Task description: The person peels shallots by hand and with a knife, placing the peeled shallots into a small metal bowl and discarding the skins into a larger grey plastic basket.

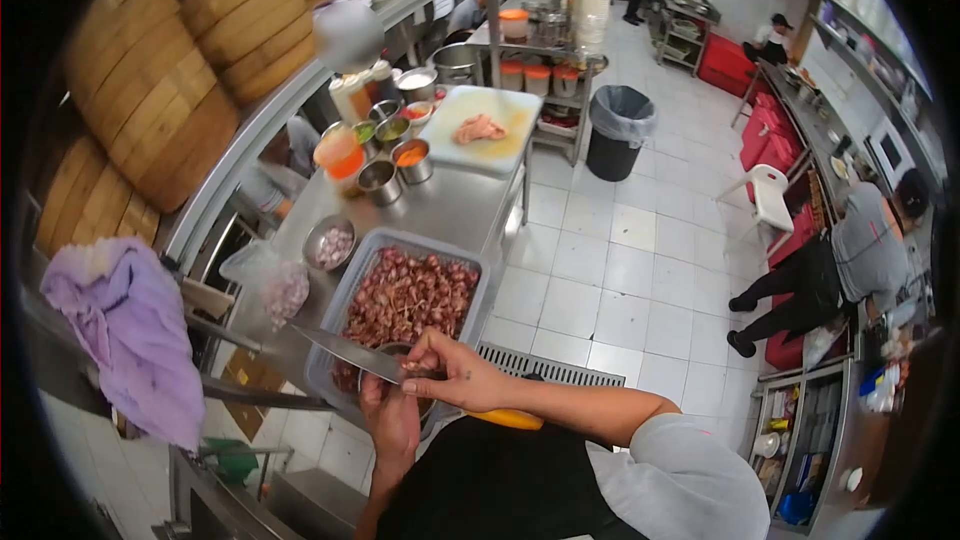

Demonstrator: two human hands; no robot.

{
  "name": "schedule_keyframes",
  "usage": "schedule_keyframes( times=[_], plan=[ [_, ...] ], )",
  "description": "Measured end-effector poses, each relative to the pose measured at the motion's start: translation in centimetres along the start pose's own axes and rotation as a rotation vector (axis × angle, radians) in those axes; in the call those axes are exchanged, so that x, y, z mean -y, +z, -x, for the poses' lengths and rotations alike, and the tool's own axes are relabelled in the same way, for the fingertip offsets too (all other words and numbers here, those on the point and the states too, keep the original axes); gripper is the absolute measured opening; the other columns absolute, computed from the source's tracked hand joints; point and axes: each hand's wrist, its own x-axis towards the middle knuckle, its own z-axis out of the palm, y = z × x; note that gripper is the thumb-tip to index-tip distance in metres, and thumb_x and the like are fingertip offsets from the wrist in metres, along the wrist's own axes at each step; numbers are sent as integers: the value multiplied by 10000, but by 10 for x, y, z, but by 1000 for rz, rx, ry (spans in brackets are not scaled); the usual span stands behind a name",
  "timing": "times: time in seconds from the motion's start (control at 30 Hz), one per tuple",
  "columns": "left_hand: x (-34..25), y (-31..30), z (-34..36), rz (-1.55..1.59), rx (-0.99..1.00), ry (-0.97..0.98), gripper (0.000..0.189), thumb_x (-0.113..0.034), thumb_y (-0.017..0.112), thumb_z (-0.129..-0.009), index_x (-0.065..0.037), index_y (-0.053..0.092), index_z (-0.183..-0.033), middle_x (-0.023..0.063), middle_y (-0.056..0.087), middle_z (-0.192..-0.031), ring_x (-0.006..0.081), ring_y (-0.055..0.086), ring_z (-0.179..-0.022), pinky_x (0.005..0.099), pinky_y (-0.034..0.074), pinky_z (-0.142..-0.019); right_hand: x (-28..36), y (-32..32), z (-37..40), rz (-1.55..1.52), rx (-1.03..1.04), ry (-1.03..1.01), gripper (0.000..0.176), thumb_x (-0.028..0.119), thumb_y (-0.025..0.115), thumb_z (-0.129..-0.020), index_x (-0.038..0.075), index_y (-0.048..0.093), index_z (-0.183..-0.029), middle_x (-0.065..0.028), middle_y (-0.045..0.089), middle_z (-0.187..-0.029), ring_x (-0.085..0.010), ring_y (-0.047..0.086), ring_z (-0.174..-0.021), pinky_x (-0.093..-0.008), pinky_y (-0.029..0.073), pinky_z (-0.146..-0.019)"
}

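Note:
A large knife (350, 352) points to the left, its blade crossing above a grey plastic basket (481, 285) of red shallots (410, 290). My right hand (452, 376) is closed around the knife near the blade's heel, and a yellow handle (508, 419) shows below my forearm. A small pale piece sits at those fingertips, too small to name. Just under the blade, my left hand (392, 425) is closed with its fingertips near the right hand; what it pinches is hidden. A metal bowl partly shows behind my hands, over the basket's near end.
Beside the basket are a bowl of peeled shallots (332, 243) and a plastic bag (284, 290). Beyond stand metal containers (381, 182) and a white cutting board (455, 150) with raw meat (480, 129). A purple towel (130, 330) hangs left. A co-worker (865, 250) bends at the right counter.

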Motion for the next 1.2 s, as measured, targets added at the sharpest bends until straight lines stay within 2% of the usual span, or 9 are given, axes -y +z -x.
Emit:
schedule_keyframes(
  times=[0.07, 0.1, 0.23, 0.33, 0.53, 0.6, 0.7, 0.87, 1.2],
  plan=[
    [6, -22, -3, -25, 13, -25, 255, -23, 599, -926, 13, 545, -1172, 113, 626, -1081, 200, 606, -1021, 354, 462, -972, 3, -3, -3, -306, 39, 156, 275, 135, 687, -921, 70, 458, -1059, -10, 579, -940, -50, 530, -909, -222, 446, -778],
    [8, -28, -5, -32, 3, -28, 245, -37, 599, -933, 14, 552, -1168, 121, 624, -1101, 208, 606, -1025, 362, 463, -972, 15, -4, -3, -206, 30, 109, 232, 221, 653, -951, 81, 486, -1031, 1, 584, -860, -40, 528, -759, -201, 418, -633],
    [11, -27, -11, -43, 42, -76, 253, -79, 593, -952, 19, 558, -1182, 145, 611, -1165, 233, 595, -1060, 380, 465, -975, 18, -12, -6, -348, 6, 279, 254, 333, 603, -974, 94, 522, -1004, -3, 570, -743, -61, 457, -526, -221, 327, -444],
    [10, -30, -12, -52, 61, -83, 275, -74, 589, -953, 22, 544, -1206, 140, 599, -1180, 228, 576, -1095, 378, 466, -966, 9, -19, -3, -497, 26, 349, 269, 342, 627, -958, 99, 521, -1003, -1, 555, -729, -62, 441, -508, -220, 315, -429],
    [16, -27, -17, -172, -4, -59, 295, -90, 629, -930, 15, 552, -1195, 118, 602, -1162, 210, 577, -1074, 359, 467, -945, 6, -18, -4, -376, -29, 259, 309, 363, 644, -944, 98, 494, -995, -2, 525, -703, -62, 435, -491, -214, 307, -407],
    [11, -28, -18, -105, 66, -128, 298, -102, 632, -928, 9, 552, -1193, 110, 603, -1161, 197, 577, -1034, 338, 466, -898, 9, -19, -2, -416, -52, 364, 298, 356, 643, -946, 102, 491, -986, 0, 519, -688, -67, 432, -473, -218, 303, -399],
    [4, -30, -20, -36, 153, -204, 296, -115, 619, -936, 6, 553, -1198, 99, 603, -1142, 184, 561, -990, 310, 446, -854, -5, -25, -6, -455, -60, 324, 294, 351, 640, -948, 104, 484, -983, 2, 512, -671, -72, 431, -458, -222, 304, -397],
    [-2, -33, -17, 23, 74, -229, 321, -123, 609, -942, 0, 540, -1230, 89, 597, -1110, 178, 537, -954, 293, 423, -838, -3, -31, -9, -453, -107, 313, 303, 358, 642, -946, 110, 472, -980, 4, 514, -673, -73, 434, -459, -229, 301, -391],
    [-9, -42, -10, -46, -94, -171, 360, -121, 605, -949, 1, 508, -1273, 84, 595, -1112, 169, 559, -960, 293, 453, -833, -8, -18, -24, -250, -69, 303, 317, 362, 662, -932, 85, 527, -1004, 15, 549, -780, -57, 501, -677, -219, 397, -578]
  ],
)
